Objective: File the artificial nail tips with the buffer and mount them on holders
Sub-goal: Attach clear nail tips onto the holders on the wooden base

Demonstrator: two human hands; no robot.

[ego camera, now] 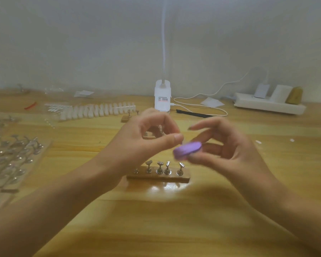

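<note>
My right hand [224, 145] grips a purple oval buffer [187, 150] between thumb and fingers, above the table's middle. My left hand [146, 140] is just left of it, thumb and fingers curled together in a pinch; whatever they pinch is too small and blurred to make out. The buffer's left end sits against my left thumb tip. Below both hands a wooden holder block [158, 178] carries several metal holders [160, 168]. A row of white nail tips [98, 110] lies at the back left.
Many loose metal holders on a sheet [13, 154] fill the left side. A white lamp base [162, 97] stands at the back centre with a white cable [200, 106]; a black tool [193, 113] lies beside it. A white power strip [269, 104] sits back right.
</note>
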